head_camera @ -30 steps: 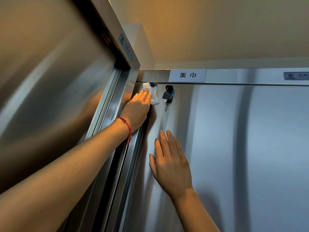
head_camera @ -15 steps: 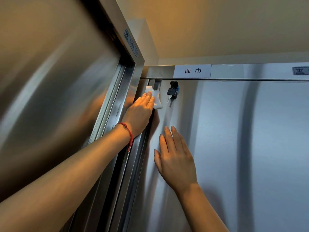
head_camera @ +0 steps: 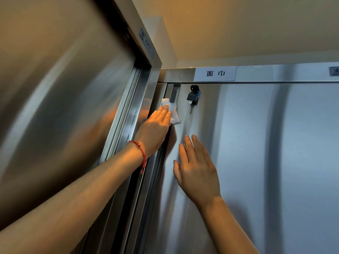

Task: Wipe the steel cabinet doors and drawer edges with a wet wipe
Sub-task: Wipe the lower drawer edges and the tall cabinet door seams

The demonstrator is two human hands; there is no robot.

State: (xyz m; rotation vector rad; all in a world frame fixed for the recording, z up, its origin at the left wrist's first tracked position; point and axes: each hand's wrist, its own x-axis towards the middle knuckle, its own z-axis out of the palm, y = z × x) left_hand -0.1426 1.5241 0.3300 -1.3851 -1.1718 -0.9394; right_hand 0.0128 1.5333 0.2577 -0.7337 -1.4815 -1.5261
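Observation:
A steel cabinet door [head_camera: 256, 153] fills the right half of the view. My left hand [head_camera: 156, 127], with a red bead bracelet at the wrist, presses a white wet wipe [head_camera: 173, 110] with straight fingers against the door's left edge, just below the recessed handle slot [head_camera: 174, 93]. My right hand [head_camera: 196, 169] lies flat on the door face lower down, fingers straight and together, holding nothing. A second steel door [head_camera: 55, 107] stands at the left, at an angle to the first.
A black key [head_camera: 191, 98] hangs from the lock near the door's top left. A white label with two characters [head_camera: 214, 73] sits on the top rail. The frame post [head_camera: 146, 107] runs between both doors. A beige wall rises above.
My left hand and the wipe have slid down the door's left edge, uncovering the handle slot. My right hand stays flat on the door.

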